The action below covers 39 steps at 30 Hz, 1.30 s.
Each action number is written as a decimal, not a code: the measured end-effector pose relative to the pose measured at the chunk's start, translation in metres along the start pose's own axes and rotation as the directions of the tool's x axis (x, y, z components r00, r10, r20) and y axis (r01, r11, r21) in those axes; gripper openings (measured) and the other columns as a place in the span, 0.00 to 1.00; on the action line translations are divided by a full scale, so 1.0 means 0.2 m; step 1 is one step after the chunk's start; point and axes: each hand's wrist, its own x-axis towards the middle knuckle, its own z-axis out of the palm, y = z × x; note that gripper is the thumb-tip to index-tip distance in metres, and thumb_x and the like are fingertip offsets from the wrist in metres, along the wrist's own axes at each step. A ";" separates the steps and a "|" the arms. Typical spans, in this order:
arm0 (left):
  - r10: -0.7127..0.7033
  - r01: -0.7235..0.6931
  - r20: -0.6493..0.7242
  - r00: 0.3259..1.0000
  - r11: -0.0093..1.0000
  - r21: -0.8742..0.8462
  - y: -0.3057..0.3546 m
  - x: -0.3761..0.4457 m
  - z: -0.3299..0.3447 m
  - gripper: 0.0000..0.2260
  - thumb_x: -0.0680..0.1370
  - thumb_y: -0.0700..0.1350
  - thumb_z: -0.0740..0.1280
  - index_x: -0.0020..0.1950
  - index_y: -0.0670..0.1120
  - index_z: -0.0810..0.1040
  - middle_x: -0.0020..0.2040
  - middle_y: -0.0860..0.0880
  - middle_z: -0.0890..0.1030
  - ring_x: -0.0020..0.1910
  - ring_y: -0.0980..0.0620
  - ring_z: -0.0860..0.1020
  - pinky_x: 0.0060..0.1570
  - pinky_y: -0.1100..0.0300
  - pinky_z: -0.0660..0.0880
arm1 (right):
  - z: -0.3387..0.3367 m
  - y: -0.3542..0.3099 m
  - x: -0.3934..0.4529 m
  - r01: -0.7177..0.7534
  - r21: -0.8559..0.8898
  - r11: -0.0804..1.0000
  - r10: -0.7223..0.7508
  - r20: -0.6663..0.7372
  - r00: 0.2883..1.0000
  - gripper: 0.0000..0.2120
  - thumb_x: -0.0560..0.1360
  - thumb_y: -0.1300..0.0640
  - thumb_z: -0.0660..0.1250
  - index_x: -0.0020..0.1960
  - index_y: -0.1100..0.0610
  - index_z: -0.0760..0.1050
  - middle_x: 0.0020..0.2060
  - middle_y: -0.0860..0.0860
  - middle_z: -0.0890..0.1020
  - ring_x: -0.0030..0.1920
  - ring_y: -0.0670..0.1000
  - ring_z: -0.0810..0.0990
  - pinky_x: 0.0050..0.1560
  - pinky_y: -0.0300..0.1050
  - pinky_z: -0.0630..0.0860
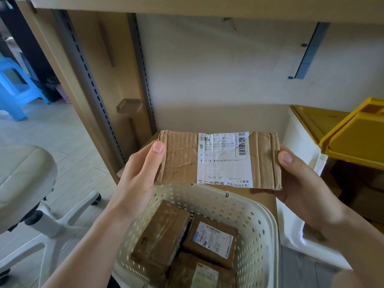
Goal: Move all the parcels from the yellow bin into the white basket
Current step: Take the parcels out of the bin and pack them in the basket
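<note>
A flat brown cardboard parcel [180, 159] with a white shipping label is held level above the far rim of the white perforated basket [255, 227]. My left hand [139, 173] grips its left end, thumb on top. My right hand [299, 179] grips its right end, thumb on top and fingers underneath. Inside the basket lie three brown parcels: one taped [162, 233], one with a white label [212, 240], and one at the bottom edge [199, 273]. The yellow bin [351, 140] stands at the right on a white stand; brown shapes show in the dark space under it.
A wooden shelf unit with grey slotted rails [87, 75] rises behind the basket. A white swivel chair [25, 183] stands at the left on the tiled floor. A blue plastic stool [16, 88] sits farther back left. The white stand [301, 163] borders the basket's right side.
</note>
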 end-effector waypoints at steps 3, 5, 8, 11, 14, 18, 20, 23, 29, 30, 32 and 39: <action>0.001 -0.002 0.010 1.000 1.000 0.019 0.01 -0.01 0.01 0.19 0.81 0.65 0.58 0.44 0.56 0.82 0.37 0.62 0.83 0.40 0.64 0.82 0.40 0.72 0.76 | 0.00 0.00 0.00 0.011 -0.040 0.999 -0.011 -0.001 1.000 0.38 0.64 0.28 0.74 0.67 0.48 0.78 0.56 0.59 0.83 0.48 0.58 0.82 0.43 0.51 0.81; 0.011 -0.011 0.018 1.000 1.000 -0.008 0.02 -0.03 0.01 0.15 0.77 0.58 0.56 0.46 0.52 0.78 0.35 0.65 0.82 0.38 0.67 0.81 0.36 0.74 0.75 | 0.01 0.00 -0.01 0.020 -0.091 0.996 -0.020 0.003 1.000 0.37 0.64 0.25 0.72 0.65 0.45 0.78 0.52 0.58 0.82 0.44 0.52 0.81 0.41 0.49 0.78; 0.022 -0.021 0.080 0.997 1.000 -0.018 0.04 -0.03 0.00 0.13 0.78 0.54 0.59 0.53 0.49 0.78 0.40 0.61 0.85 0.42 0.64 0.83 0.38 0.72 0.77 | -0.01 0.02 -0.02 0.038 -0.136 0.990 -0.036 0.015 0.999 0.34 0.65 0.27 0.73 0.66 0.42 0.78 0.59 0.54 0.84 0.56 0.53 0.84 0.53 0.53 0.79; 0.026 -0.024 0.165 0.986 1.000 -0.015 0.01 0.00 -0.08 0.27 0.75 0.58 0.74 0.70 0.49 0.74 0.56 0.54 0.86 0.56 0.54 0.84 0.49 0.63 0.82 | -0.04 0.02 0.00 0.120 -0.058 0.991 -0.120 0.007 0.993 0.31 0.67 0.45 0.73 0.69 0.48 0.75 0.61 0.55 0.84 0.62 0.57 0.83 0.56 0.47 0.81; 0.049 -0.062 0.183 0.982 0.996 0.063 -0.01 0.01 -0.13 0.46 0.65 0.61 0.81 0.78 0.51 0.67 0.66 0.54 0.82 0.66 0.49 0.80 0.60 0.55 0.81 | -0.07 0.00 0.02 0.183 -0.037 0.982 -0.179 0.082 0.980 0.39 0.65 0.55 0.74 0.75 0.54 0.69 0.66 0.56 0.81 0.67 0.57 0.79 0.62 0.49 0.79; 0.081 -0.099 0.154 0.985 0.989 0.109 -0.01 0.01 -0.14 0.50 0.63 0.59 0.83 0.80 0.55 0.63 0.71 0.56 0.77 0.71 0.49 0.76 0.66 0.43 0.78 | -0.08 0.02 0.03 0.233 -0.100 0.967 -0.212 0.184 0.960 0.42 0.64 0.66 0.79 0.76 0.51 0.70 0.71 0.54 0.77 0.73 0.56 0.74 0.64 0.48 0.78; 0.092 -0.114 0.149 0.985 0.983 0.146 -0.01 0.00 -0.14 0.51 0.64 0.51 0.85 0.80 0.58 0.60 0.73 0.59 0.75 0.74 0.53 0.73 0.68 0.44 0.76 | -0.06 0.02 0.02 0.243 -0.139 0.960 -0.218 0.173 0.960 0.43 0.65 0.67 0.77 0.76 0.52 0.68 0.72 0.51 0.77 0.73 0.54 0.74 0.63 0.45 0.78; 0.111 -0.154 0.180 0.977 0.958 0.243 -0.02 0.00 -0.13 0.52 0.66 0.37 0.81 0.79 0.63 0.55 0.75 0.68 0.69 0.74 0.65 0.69 0.69 0.59 0.74 | -0.04 0.02 0.01 0.283 -0.338 0.898 -0.250 0.139 0.958 0.47 0.65 0.54 0.84 0.77 0.48 0.63 0.72 0.45 0.76 0.74 0.49 0.72 0.66 0.44 0.77; 0.169 -0.218 0.168 0.971 0.915 0.339 -0.03 0.01 -0.12 0.51 0.67 0.33 0.81 0.81 0.58 0.57 0.75 0.63 0.72 0.72 0.62 0.72 0.69 0.60 0.73 | -0.01 0.02 0.00 0.275 -0.516 0.812 -0.276 0.076 0.958 0.49 0.66 0.60 0.81 0.80 0.51 0.60 0.72 0.43 0.74 0.75 0.47 0.71 0.69 0.56 0.75; 0.172 -0.222 0.175 0.970 0.916 0.334 -0.03 0.01 -0.11 0.51 0.67 0.34 0.81 0.81 0.57 0.57 0.74 0.63 0.72 0.73 0.62 0.72 0.70 0.57 0.73 | -0.01 0.01 -0.01 0.273 -0.519 0.810 -0.275 0.076 0.958 0.49 0.66 0.60 0.81 0.80 0.52 0.60 0.72 0.43 0.74 0.75 0.48 0.71 0.69 0.57 0.75; 0.181 -0.234 0.186 0.966 0.917 0.323 -0.02 0.01 -0.10 0.50 0.66 0.39 0.80 0.81 0.59 0.57 0.73 0.65 0.72 0.73 0.63 0.71 0.70 0.56 0.72 | -0.01 0.01 -0.01 0.271 -0.524 0.808 -0.271 0.078 0.959 0.48 0.67 0.60 0.82 0.80 0.51 0.59 0.73 0.43 0.74 0.75 0.48 0.71 0.70 0.58 0.74; 0.184 -0.240 0.180 0.966 0.898 0.369 -0.03 0.01 -0.09 0.48 0.68 0.45 0.81 0.79 0.62 0.56 0.73 0.66 0.71 0.73 0.63 0.70 0.69 0.54 0.75 | -0.03 0.02 -0.01 0.286 -0.509 0.812 -0.284 0.084 0.955 0.47 0.68 0.50 0.82 0.79 0.50 0.60 0.72 0.42 0.74 0.75 0.48 0.71 0.70 0.52 0.74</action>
